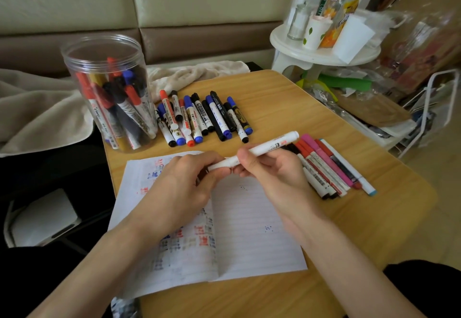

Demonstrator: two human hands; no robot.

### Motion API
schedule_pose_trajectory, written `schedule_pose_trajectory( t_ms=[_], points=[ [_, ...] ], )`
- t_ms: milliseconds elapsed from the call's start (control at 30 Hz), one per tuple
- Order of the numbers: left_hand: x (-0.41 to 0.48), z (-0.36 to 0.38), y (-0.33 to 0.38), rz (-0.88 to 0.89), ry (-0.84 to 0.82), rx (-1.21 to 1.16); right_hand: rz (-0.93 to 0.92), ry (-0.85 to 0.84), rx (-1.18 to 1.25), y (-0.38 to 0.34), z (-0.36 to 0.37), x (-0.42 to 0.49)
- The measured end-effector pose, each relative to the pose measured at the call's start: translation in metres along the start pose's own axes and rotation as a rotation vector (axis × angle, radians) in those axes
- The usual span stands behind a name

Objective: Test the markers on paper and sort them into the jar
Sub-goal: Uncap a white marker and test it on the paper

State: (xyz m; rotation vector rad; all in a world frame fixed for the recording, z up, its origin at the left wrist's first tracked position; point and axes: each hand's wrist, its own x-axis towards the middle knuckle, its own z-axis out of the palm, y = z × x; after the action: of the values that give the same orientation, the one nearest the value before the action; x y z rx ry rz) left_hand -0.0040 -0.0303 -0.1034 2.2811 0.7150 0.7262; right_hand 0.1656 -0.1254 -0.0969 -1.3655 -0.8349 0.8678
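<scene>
Both grips are closed on one white marker (269, 146), held in the air over the paper (249, 217). R grip (269, 172) wraps the barrel approx. at mid-length w/ thumb on top, while L grip (184, 182) pinches the near end btwn thumb and fingertips. Long axis runs from lower-left at the L fingers up to the upper-right, where the free rounded end sticks out past the R grip, toward the far side of the table (287, 98). The near end is mostly hidden in the fingers, so can't tell if the cap is on or off; prob. the cap end, since the hands are set to pull apart along that axis. Paper lies directly below, so a test stroke needs only a tilt down by the R grip. Jar (82, 65) stands well off to the back-left, nearer the L grip.
</scene>
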Motion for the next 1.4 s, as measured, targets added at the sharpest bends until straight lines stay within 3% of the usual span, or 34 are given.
schedule_pose_trajectory(
  t_ms=[133,233,300,400,567,967,1400],
  points=[
    [-0.002,-0.003,0.001,-0.044,-0.059,-0.016,0.026,0.006,0.019,0.0,-0.001,0.004],
    [-0.005,-0.022,-0.009,-0.147,-0.05,-0.023,0.023,0.248,0.173,-0.013,-0.035,0.017],
    [-0.009,-0.032,-0.013,-0.166,-0.028,-0.041,-0.021,0.313,0.11,-0.022,-0.056,0.02],
    [-0.014,-0.026,-0.012,-0.102,-0.031,-0.015,-0.017,0.222,-0.034,-0.011,-0.048,0.011],
    [-0.019,-0.016,-0.016,0.015,-0.048,0.109,-0.06,0.17,-0.07,0.005,-0.016,0.008],
    [-0.019,-0.01,-0.026,-0.025,-0.064,0.147,-0.108,0.198,-0.246,0.033,0.015,0.019],
    [-0.017,-0.006,-0.03,-0.081,-0.059,0.2,-0.153,0.136,-0.265,0.037,0.014,0.019]
  ],
)
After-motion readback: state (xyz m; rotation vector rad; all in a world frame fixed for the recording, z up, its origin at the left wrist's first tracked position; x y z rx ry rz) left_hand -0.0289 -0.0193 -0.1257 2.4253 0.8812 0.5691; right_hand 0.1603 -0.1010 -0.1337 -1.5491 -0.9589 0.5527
